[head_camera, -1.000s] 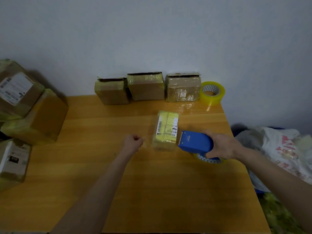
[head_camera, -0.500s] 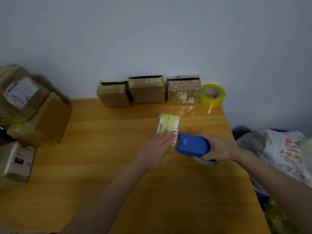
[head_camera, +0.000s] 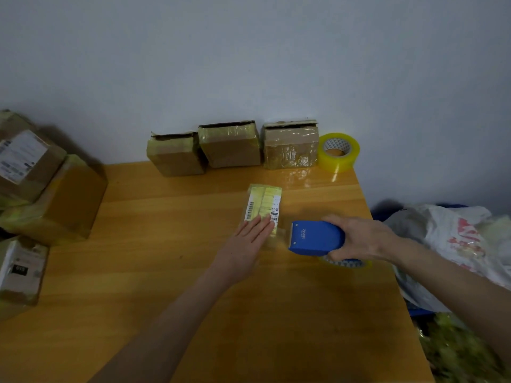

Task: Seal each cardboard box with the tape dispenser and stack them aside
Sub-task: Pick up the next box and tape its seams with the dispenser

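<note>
A small cardboard box wrapped in yellowish tape, with a white barcode label on top, lies in the middle of the wooden table. My left hand lies flat with straight fingers on the box's near end. My right hand grips a blue tape dispenser just right of the box, its front end a short gap from the box's near right corner. A roll of tape shows under the dispenser.
Three taped boxes stand in a row against the wall at the table's back, with a spare yellow tape roll to their right. Several larger boxes are piled at the left. A white plastic bag lies off the right edge.
My left hand opened from a loose fist and came to lie flat on the box's near end. The dispenser has drawn back a little to the right of the box.
</note>
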Demonstrator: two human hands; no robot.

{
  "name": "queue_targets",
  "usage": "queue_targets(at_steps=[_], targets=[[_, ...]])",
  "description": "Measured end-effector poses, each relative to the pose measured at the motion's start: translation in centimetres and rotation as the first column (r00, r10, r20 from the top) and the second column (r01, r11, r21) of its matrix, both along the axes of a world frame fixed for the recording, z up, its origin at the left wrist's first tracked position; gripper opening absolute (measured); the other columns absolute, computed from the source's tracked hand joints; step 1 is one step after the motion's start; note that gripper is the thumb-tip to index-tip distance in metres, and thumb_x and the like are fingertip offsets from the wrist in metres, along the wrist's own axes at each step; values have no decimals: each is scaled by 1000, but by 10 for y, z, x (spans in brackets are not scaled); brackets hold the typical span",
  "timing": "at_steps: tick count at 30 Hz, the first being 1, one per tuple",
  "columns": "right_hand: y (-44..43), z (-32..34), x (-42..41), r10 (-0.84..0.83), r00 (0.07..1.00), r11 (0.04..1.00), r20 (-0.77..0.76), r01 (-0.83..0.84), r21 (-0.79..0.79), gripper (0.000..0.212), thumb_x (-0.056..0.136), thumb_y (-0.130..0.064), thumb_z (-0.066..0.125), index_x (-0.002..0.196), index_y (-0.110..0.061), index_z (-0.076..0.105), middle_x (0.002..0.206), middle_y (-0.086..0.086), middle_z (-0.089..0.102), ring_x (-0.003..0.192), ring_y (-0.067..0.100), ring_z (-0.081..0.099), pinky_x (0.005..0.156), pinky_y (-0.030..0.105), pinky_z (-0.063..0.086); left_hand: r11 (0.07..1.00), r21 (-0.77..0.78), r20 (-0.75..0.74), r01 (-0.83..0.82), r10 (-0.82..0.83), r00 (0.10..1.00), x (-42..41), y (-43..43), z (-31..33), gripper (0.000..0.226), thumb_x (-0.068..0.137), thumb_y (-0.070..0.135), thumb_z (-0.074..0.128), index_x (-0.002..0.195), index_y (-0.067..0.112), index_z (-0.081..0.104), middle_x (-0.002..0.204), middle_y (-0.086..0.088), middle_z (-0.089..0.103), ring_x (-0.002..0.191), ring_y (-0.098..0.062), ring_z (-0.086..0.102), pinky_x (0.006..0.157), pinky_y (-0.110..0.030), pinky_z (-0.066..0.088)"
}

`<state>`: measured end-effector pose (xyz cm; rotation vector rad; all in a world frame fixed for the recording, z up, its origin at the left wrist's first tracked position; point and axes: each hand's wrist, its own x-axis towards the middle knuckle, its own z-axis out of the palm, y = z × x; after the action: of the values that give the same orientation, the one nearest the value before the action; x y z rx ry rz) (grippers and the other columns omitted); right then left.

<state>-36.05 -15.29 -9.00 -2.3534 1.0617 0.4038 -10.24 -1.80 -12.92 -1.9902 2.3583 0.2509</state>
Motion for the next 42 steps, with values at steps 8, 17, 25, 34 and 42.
queue_targets(at_steps=[8,17,25,34,42], targets=[[5,11,52,13,984,1000,-176,-10,22,59,72,-55,65,123,-35,43,83,-13,51,76,15,52,60,30,43,1000,-2,-42,-6,6,999,1,-2,-2,84,91,12,47,145,26,-16,151,11,-23,137,-7,-27,105,-18,-28],[13,7,78,3,953,999,-302,8,36,46,63,-58,68,89,-22,57,75,-5,58,65,14,56,55,27,41,999,-14,-56,-37,36,998,1,-2,-6,85,92,12,49,147,24,-14,152,9,-24,140,-10,-26,112,-24,-20],[-43,16,44,-620,755,768,212,528,363,54,72,-45,77,111,-12,60,101,3,64,84,20,62,68,32,50,992,10,-30,-127,127,991,-15,-2,-3,82,94,24,45,146,22,-18,157,2,-19,144,-14,-21,120,-36,-7],[-23,-41,66,-965,260,120,-33,548,828,48,84,-55,64,98,-10,66,68,6,72,56,20,68,44,25,51,761,-132,-604,-635,446,660,-2,16,22,52,94,6,52,143,15,41,149,-2,39,130,-15,43,98,-13,32],[6,-13,77,-482,785,856,389,517,17,46,100,-34,46,135,-4,46,130,16,55,111,31,54,86,38,43,565,-76,-675,-821,577,460,-1,34,18,35,96,4,49,130,6,56,128,-10,61,116,-24,58,96,-23,39]])
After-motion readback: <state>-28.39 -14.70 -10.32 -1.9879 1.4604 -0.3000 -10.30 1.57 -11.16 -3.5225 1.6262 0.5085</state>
